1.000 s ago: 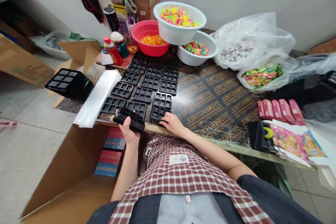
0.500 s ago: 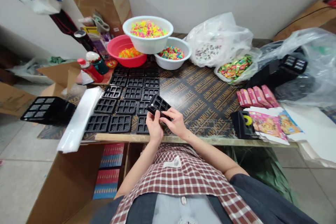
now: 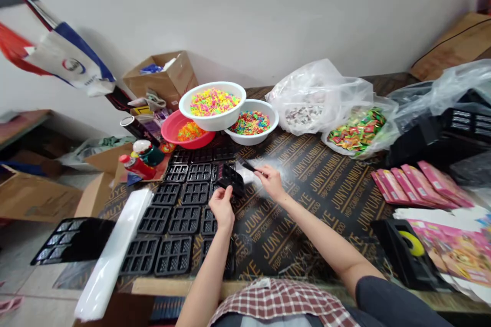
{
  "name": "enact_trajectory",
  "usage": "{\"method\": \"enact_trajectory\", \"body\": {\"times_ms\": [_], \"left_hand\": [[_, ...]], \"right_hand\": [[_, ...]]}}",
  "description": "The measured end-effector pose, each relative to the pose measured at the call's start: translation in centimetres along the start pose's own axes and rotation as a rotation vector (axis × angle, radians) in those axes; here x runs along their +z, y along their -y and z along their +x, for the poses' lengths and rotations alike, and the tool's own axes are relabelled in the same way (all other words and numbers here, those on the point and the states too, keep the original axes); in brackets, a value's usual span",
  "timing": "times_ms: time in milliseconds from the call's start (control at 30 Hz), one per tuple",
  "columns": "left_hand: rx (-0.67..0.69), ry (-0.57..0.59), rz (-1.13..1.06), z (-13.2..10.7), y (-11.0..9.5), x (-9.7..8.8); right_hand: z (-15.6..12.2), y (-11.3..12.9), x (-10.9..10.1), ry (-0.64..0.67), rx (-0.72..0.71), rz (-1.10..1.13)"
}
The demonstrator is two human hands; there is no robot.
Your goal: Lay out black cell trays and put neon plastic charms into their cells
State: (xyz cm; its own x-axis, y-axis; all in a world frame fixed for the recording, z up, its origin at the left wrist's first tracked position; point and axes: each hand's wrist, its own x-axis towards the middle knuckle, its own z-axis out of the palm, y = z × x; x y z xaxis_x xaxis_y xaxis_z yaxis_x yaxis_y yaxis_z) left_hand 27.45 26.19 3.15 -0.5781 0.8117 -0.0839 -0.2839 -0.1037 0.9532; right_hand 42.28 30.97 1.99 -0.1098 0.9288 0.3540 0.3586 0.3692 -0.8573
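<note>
My left hand (image 3: 221, 208) grips a small stack of black plastic compartment trays (image 3: 230, 179), held tilted above the table. My right hand (image 3: 270, 180) pinches the edge of a single black tray (image 3: 248, 165), blurred, just right of that stack. Both hover over a grid of the same black trays (image 3: 180, 214) laid flat in rows on the dark printed tabletop (image 3: 307, 184). Beyond the grid stand a red bowl (image 3: 183, 134) and two white bowls (image 3: 213, 104) holding bright coloured small pieces.
Clear bags of wrapped sweets (image 3: 355, 130) lie at the back right. Pink packets (image 3: 414, 184), a black tape dispenser (image 3: 406, 253) and printed cartons (image 3: 456, 248) sit at the right. A clear plastic sleeve (image 3: 115, 250), a second tray stack (image 3: 65, 240) and cardboard boxes (image 3: 34, 196) are at the left.
My view tilted up. Both hands moved farther out over the table with the trays; the right hand has pulled one tray off the stack towards the right.
</note>
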Motion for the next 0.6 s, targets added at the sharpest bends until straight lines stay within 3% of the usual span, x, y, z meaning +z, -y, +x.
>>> {"method": "enact_trajectory", "body": {"times_ms": [67, 167, 233, 367, 433, 533, 600], "left_hand": [[0.056, -0.08, 0.016, 2.6, 0.2, -0.4], [0.072, -0.121, 0.039, 5.5, 0.5, -1.3], [0.053, -0.122, 0.05, 6.6, 0.8, -1.6], [-0.019, -0.117, 0.028, 6.6, 1.2, -1.2], [-0.075, -0.066, 0.006, 5.9, 1.3, -0.5], [-0.147, 0.069, -0.008, 4.6, 1.5, 0.6], [-0.141, 0.11, 0.002, 4.1, 1.6, 0.8]], "right_hand": [[3.6, -2.5, 0.5, -0.062, 0.038, -0.224], [8.1, -5.5, 1.4, 0.053, 0.139, -0.52], [9.4, -6.2, 2.2, 0.117, 0.154, -0.576], [7.4, -4.1, 3.6, 0.022, 0.029, -0.328], [5.2, -2.1, 4.0, 0.081, -0.003, -0.118], [2.5, 0.1, 4.0, 0.191, 0.039, 0.103], [1.8, 0.1, 3.5, 0.142, 0.078, 0.146]]}}
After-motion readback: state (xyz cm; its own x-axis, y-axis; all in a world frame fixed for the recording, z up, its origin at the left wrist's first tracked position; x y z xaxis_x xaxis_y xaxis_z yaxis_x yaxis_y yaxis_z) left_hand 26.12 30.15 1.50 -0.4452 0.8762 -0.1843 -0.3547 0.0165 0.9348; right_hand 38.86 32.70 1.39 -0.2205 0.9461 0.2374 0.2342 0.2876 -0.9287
